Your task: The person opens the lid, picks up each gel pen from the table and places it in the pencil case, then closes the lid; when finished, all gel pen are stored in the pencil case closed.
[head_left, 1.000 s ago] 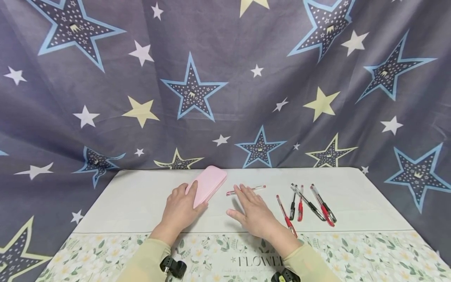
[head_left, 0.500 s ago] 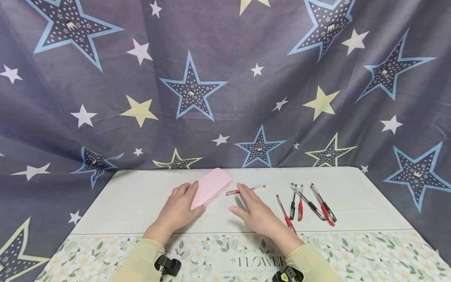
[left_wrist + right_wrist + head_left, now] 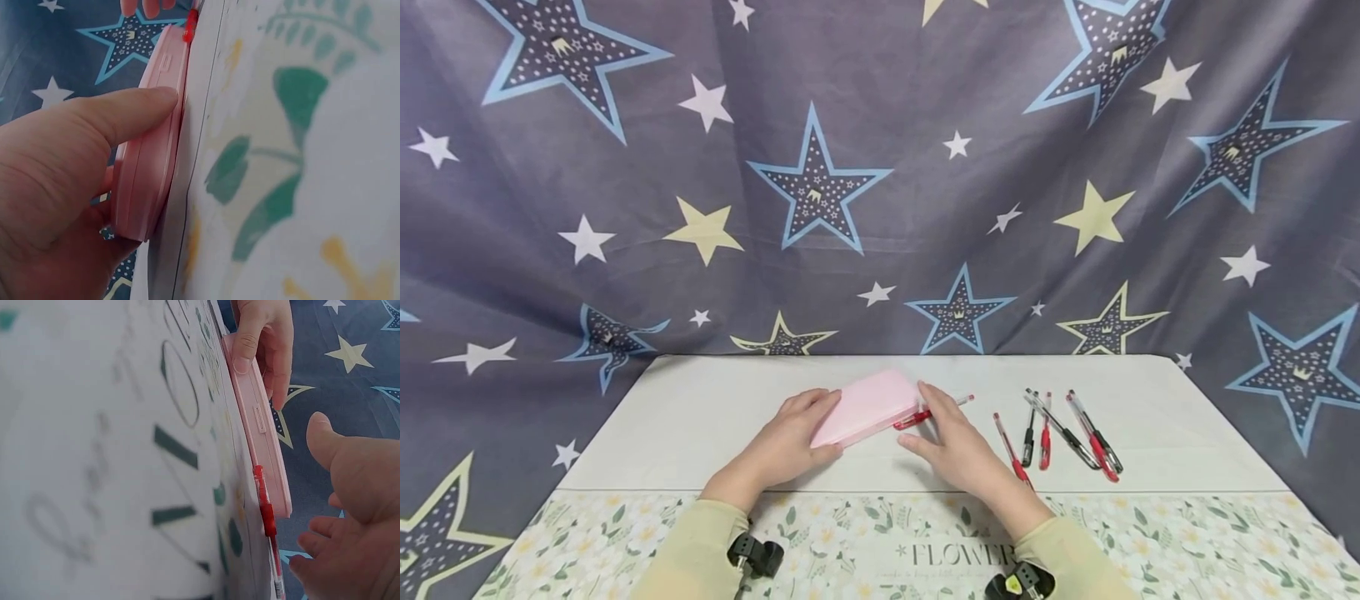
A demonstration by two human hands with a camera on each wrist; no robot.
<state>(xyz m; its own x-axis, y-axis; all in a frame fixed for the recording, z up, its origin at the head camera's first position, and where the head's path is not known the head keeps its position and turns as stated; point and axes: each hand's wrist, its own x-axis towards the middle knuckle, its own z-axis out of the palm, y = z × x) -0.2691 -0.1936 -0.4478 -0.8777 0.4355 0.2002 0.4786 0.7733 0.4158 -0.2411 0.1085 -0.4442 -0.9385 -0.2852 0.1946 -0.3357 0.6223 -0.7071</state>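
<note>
Here's the pink case, flat on the table, a little in from the far edge and left of the middle; its long axis slants from near left toward the far edge on the right. Lid closed, contents hidden. The left hand has the near-left end pinched, thumb on the near side wall, a narrow grip the width of the case. Over at the other end, the right hand stands wide, thumb well apart from the fingers, holding nothing; whether a fingertip touches the case, I can't tell. A red pen lies right along that end, clear tip toward the right edge. Farther right, six red and black pens point roughly between the far and near edges.
</note>
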